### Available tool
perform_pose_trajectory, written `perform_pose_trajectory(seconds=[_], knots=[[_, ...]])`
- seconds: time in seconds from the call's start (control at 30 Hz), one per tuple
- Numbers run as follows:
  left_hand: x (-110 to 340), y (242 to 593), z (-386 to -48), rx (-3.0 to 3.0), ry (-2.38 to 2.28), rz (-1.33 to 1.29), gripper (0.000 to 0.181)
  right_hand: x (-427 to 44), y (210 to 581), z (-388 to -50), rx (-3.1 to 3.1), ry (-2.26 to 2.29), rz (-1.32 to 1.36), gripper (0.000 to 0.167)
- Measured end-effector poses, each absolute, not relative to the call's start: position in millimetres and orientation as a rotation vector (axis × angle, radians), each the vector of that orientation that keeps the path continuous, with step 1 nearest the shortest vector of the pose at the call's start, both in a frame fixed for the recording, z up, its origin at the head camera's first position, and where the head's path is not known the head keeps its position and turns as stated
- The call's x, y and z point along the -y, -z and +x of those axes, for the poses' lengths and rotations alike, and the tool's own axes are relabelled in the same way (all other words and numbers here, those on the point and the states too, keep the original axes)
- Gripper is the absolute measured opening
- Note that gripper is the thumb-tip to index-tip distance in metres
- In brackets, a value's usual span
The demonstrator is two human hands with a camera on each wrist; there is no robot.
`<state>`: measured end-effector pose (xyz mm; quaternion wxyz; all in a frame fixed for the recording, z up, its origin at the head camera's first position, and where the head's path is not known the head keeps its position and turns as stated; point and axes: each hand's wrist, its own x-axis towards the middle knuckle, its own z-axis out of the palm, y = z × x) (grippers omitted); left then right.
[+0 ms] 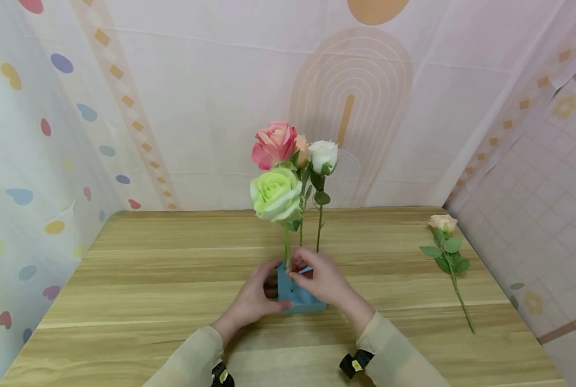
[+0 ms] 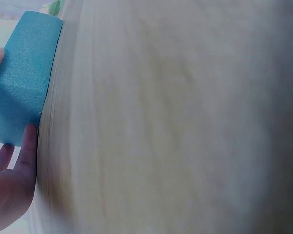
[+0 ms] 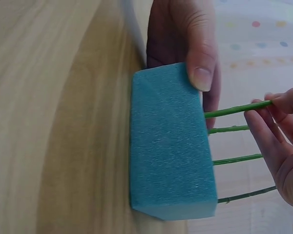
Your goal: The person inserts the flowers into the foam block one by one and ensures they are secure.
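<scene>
A blue foam block [image 1: 301, 307] stands on the table with several artificial roses upright in it. My left hand [image 1: 253, 296] grips the block's left side, thumb at the front; the left wrist view shows its fingers along the block's [image 2: 29, 68] edge. Just above the block, my right hand [image 1: 325, 277] pinches the stem of the light green rose [image 1: 275, 194]. In the right wrist view that stem [image 3: 229, 111] meets the block's top face. Behind it rise a pink rose [image 1: 273, 144], a partly hidden peach rose [image 1: 302, 151] and a white rose [image 1: 323, 155].
One cream rose [image 1: 443, 222] with a long leafy stem lies flat near the right edge of the wooden table [image 1: 172, 269]. Patterned cloth [image 1: 210, 118] hangs behind the table and along both sides.
</scene>
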<state>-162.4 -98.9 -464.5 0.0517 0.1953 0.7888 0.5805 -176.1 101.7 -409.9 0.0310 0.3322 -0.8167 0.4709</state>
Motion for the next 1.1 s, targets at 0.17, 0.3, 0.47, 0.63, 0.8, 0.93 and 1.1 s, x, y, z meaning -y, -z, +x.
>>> perform_pose_trajectory(seconds=[0.17,0.3,0.47,0.63,0.8,0.93,1.1], knots=[[101,478,-168,-2.371,-1.782,0.586,0.089,-102,418,-177,2.535,-1.410,1.046,0.016],[102,481,-170,-2.351,-1.795,0.574,0.089,-104,425,-177,2.543,-1.403,1.067,0.015],[103,481,-170,-2.361,-1.775,0.565,0.090,-104,430,-178,2.563,-1.434,1.049,0.016],[103,481,-170,-2.388,-1.760,0.584,0.090,-106,431,-178,2.579,-1.466,1.029,0.019],[102,482,-170,-2.399,-1.765,0.582,0.090,-112,432,-176,2.587,-1.508,1.001,0.021],[102,481,-169,-2.394,-1.781,0.571,0.092,-120,432,-171,2.605,-1.549,0.958,0.020],[102,481,-169,-2.414,-1.742,0.554,0.091,-137,434,-163,2.639,-1.625,0.875,0.022]])
